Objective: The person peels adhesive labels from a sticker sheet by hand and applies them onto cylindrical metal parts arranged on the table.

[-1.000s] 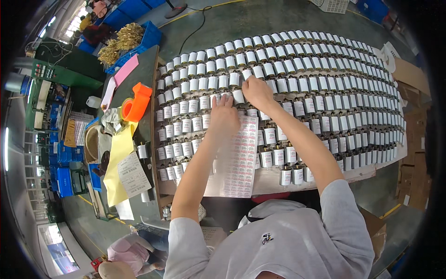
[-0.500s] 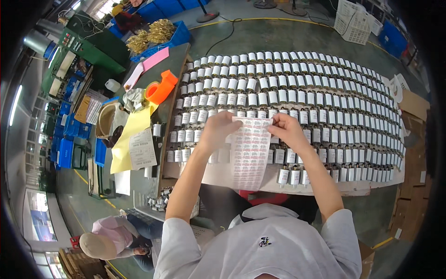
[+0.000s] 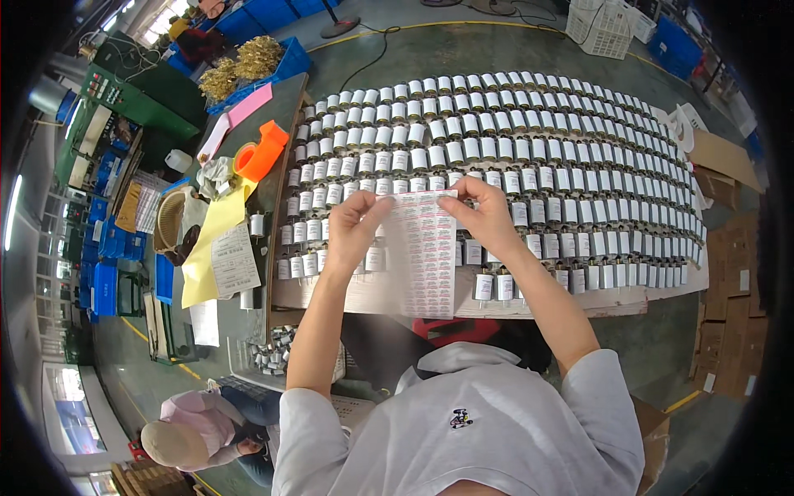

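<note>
A long sheet of small printed labels, white with red and dark print, hangs upright between my hands. My left hand pinches its upper left corner between thumb and fingers, where a pale, see-through strip runs down the side. At the upper right corner, my right hand grips the sheet with thumb and forefinger. Behind and around the sheet stand rows of small metal cylinders with white wraps. Several nearer ones carry printed labels, such as the cylinder just below my right hand. The sheet hides part of the front rows.
The cylinders stand on a pale board. To the left, a side table holds an orange tape dispenser, yellow paper and a wicker basket. A clear bin of loose parts sits below. A seated person is at lower left.
My left hand has shifted left along the sheet's top, and a see-through strip now shows at its left side. The whole view has moved slightly, so the table appears further left and up.
</note>
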